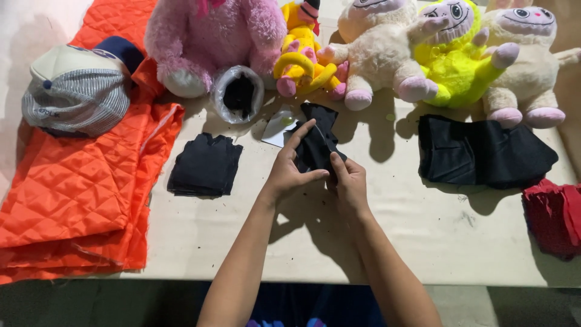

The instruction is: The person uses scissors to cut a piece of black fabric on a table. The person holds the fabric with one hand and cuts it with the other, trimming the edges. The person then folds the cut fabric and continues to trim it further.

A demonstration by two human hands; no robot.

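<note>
Both hands at mid-table, left hand and right hand pinched tight on a small black fabric piece, stack of black fabric squares just left, plush toys lined behind, orange quilted cloth far left.

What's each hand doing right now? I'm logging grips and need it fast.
Left hand: closed on the black fabric piece, forefinger stretched along it.
Right hand: pinching the same black fabric piece.

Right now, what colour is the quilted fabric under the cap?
Orange quilted fabric, clearest in the head view.
</note>
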